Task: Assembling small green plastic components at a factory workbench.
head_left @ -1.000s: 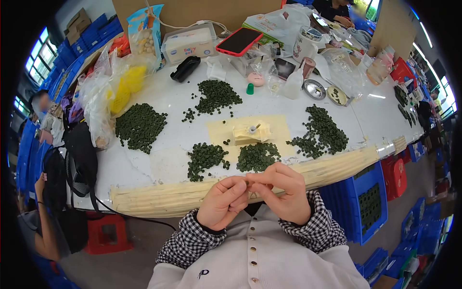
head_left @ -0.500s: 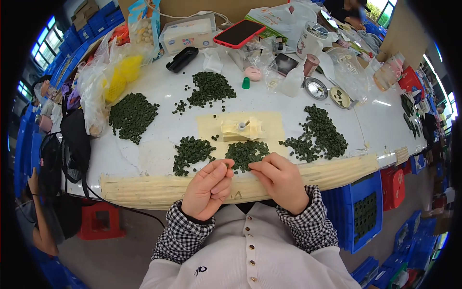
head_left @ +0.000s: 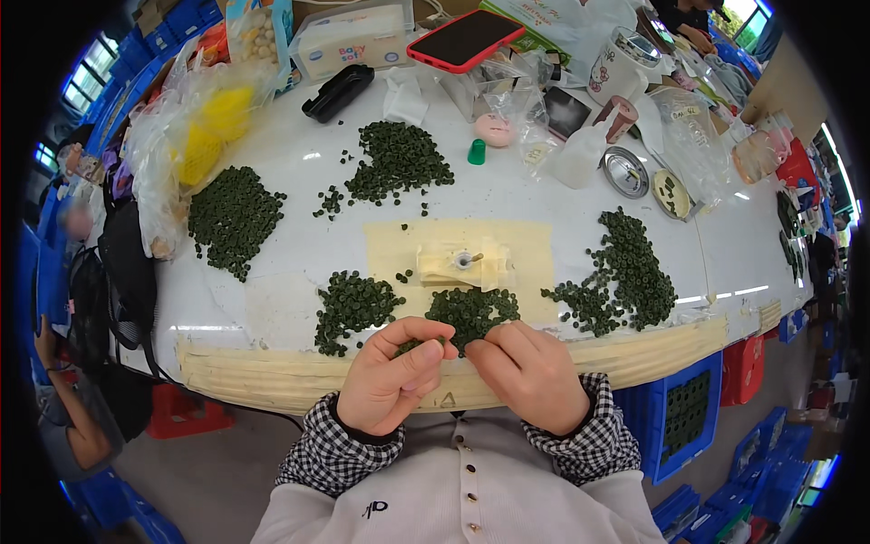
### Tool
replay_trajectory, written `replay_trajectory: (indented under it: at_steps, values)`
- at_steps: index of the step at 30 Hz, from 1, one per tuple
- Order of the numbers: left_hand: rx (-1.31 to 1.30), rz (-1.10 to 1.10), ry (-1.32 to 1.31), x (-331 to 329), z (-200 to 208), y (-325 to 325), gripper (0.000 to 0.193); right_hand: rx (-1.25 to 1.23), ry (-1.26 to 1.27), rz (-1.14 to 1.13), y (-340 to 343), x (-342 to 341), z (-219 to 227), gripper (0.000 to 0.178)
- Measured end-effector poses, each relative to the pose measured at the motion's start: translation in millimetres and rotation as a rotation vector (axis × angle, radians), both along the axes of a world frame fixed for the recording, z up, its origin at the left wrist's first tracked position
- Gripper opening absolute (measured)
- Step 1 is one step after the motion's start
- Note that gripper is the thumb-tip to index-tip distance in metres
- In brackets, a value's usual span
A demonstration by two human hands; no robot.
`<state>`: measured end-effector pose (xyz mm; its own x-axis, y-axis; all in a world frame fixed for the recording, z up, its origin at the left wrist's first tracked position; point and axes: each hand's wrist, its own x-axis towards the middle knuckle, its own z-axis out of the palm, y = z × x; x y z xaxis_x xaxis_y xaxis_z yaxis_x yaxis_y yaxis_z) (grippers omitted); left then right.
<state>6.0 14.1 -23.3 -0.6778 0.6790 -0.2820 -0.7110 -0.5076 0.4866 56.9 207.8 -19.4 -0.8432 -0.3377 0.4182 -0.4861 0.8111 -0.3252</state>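
Observation:
My left hand [head_left: 391, 379] is closed at the table's front edge, thumb pressed to the fingers around small dark green ring-like pieces [head_left: 408, 346]. Beside it, my right hand [head_left: 536, 376] has its fingers pinched together at the near edge of a pile of the same green pieces [head_left: 471, 311]; whatever those fingertips hold is hidden. Just behind this pile, a small taped block with an upright metal pin [head_left: 464, 260] stands on a yellow taped patch [head_left: 385, 243]. Another pile of green pieces [head_left: 353, 308] lies left of my hands.
More green piles lie at the far left [head_left: 236, 218], back [head_left: 399, 163] and right [head_left: 634, 272]. A red-cased phone [head_left: 464, 41], a black case [head_left: 338, 93], a green cone [head_left: 477, 152] and round metal lids [head_left: 625, 172] lie behind. Padding [head_left: 272, 370] lines the front edge. A blue crate [head_left: 675, 422] stands below right.
The head view has shifted slightly, so the table things sit differently in it. My left hand has turned a little, showing green pieces in its fingers. My right fingers stay pinched by the pile.

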Motion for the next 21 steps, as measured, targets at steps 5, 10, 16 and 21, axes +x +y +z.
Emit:
replay_trajectory:
  at_steps: [5,10,16,21]
  values:
    - [-0.032,0.008,0.021,-2.6,0.6,0.1,0.020,-0.001,-0.026,-0.018,-0.4,-1.5,-0.6,0.019]
    - [-0.038,0.024,0.032,-2.8,0.4,-0.5,0.020,-0.001,-0.070,-0.058,-2.1,-2.8,0.6,0.014]
    - [-0.085,0.017,0.039,-2.3,3.2,0.8,0.022,-0.265,-0.092,-0.163,-3.8,-6.1,5.6,0.012]
    - [-0.118,-0.011,0.069,-0.3,9.8,6.4,0.018,-0.780,-0.334,-0.128,-6.1,-4.3,22.3,0.004]
